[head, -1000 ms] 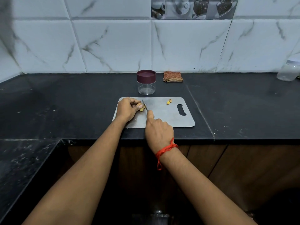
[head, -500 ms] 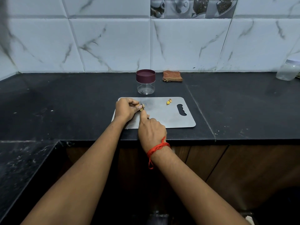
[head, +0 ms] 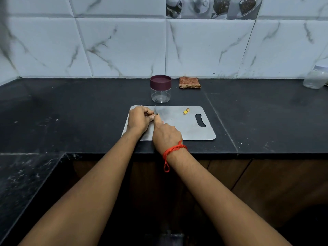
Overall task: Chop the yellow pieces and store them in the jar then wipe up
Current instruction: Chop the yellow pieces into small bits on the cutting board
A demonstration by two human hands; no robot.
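A grey cutting board point(head: 188, 129) lies on the black counter. My left hand point(head: 139, 118) rests on its left part with fingers curled over a yellow piece, which is hidden under them. My right hand point(head: 166, 134), with a red thread on the wrist, grips a small knife point(head: 156, 111) whose blade stands right beside my left fingertips. Two small yellow pieces point(head: 186, 111) lie apart on the board's far right part. Behind the board stands a clear jar point(head: 160, 89) with a maroon lid on.
A folded brown checked cloth point(head: 189, 82) lies against the tiled wall, right of the jar. A clear plastic bottle point(head: 315, 78) stands at the far right. The counter's front edge point(head: 195, 154) runs just under my wrists; a lower black surface sits at left.
My right hand with the knife has shifted left, close against my left fingers. The yellow piece seen under my left fingertips earlier is now covered.
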